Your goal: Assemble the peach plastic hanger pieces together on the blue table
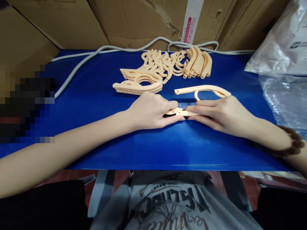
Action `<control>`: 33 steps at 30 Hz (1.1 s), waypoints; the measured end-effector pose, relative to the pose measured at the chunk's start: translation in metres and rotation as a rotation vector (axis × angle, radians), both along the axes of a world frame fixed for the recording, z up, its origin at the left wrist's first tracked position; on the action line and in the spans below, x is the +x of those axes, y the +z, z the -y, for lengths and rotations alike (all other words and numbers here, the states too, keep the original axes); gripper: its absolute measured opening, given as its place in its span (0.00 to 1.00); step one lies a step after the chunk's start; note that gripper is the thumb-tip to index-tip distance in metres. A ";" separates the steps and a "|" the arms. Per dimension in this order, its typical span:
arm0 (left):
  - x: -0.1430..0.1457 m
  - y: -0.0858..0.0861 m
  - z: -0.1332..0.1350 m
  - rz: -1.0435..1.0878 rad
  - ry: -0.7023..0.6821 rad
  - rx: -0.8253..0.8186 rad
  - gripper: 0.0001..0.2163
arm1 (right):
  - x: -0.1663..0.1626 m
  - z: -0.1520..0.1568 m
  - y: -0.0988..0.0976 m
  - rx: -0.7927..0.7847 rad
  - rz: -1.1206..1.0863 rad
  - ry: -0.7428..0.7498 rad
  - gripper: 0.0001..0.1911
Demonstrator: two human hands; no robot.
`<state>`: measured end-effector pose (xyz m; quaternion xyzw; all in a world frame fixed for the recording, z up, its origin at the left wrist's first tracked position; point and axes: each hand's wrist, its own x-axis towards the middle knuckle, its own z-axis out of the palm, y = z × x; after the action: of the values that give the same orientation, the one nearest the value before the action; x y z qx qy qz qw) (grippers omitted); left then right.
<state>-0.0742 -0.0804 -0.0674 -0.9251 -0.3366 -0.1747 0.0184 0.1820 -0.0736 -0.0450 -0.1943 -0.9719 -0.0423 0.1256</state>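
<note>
My left hand (pixel 154 110) is closed, pinching a small beige plastic piece (pixel 171 111) with a pin hole, most of it hidden by my fingers. My right hand (pixel 217 111) grips a beige plastic hanger arm (pixel 188 113), whose holed end meets that piece between my two hands. The joint sits just above the blue table. Right behind my right hand is another hanger part (pixel 201 89), a long curved arm with a ring-like curve below it. Whether my fingers touch it I cannot tell.
Folded hangers (pixel 137 86) are stacked beyond my left hand. Behind them lie a heap of hooks (pixel 158 62) and a bunch of curved hanger arms (pixel 198 62). A white cable (pixel 105 49) runs along the cardboard boxes (pixel 148 22). Clear plastic bags (pixel 283 54) cover the table's right side.
</note>
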 end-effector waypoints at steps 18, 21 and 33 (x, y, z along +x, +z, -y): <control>0.002 0.005 0.003 -0.102 -0.038 0.020 0.19 | 0.004 0.002 0.008 0.095 0.012 -0.031 0.19; 0.002 0.005 0.003 -0.119 -0.024 0.009 0.20 | 0.003 0.002 0.008 0.121 0.006 -0.018 0.19; 0.001 0.006 0.001 -0.069 0.000 -0.058 0.22 | 0.003 0.006 0.010 0.211 -0.004 -0.062 0.17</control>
<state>-0.0728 -0.0810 -0.0616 -0.9308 -0.3406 -0.1326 0.0030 0.1855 -0.0799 -0.0352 -0.2101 -0.9553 -0.1481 0.1458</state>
